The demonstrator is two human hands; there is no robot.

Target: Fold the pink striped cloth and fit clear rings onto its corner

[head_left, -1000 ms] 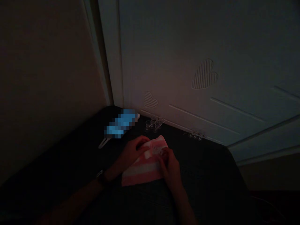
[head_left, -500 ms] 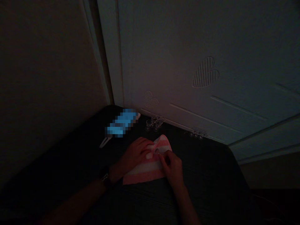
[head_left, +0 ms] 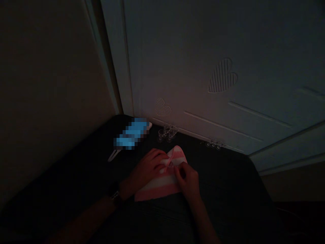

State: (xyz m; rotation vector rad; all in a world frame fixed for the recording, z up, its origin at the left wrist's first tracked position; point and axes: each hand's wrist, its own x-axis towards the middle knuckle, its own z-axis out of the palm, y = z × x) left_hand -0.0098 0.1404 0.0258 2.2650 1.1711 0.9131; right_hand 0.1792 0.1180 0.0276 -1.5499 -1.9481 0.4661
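Observation:
A pink-and-white striped cloth [head_left: 158, 192] lies on the dark table, its far corner folded up. My left hand [head_left: 149, 166], with a dark band on the wrist, rests on the cloth's left side with fingers bent around a fold of it. My right hand [head_left: 188, 178] is at the cloth's right side, thumb and forefinger pinched together. At those fingertips, against the cloth, is a small clear glass piece [head_left: 171, 165]; its shape is partly hidden and dim. Beyond the cloth stand several tiny clear stemmed glasses [head_left: 167, 133].
A lit phone [head_left: 134, 132], its screen blurred, lies at the back left with a pale strap loop [head_left: 113, 155]. More small clear glass pieces [head_left: 215, 144] sit along the back right edge. A pale panel with embossed hearts [head_left: 223, 77] rises behind the dark table [head_left: 223, 196].
Both hands stay at the cloth, with only slight shifts of the fingers and cloth. The glass piece shows a little less clearly between them. The glasses and phone stay put.

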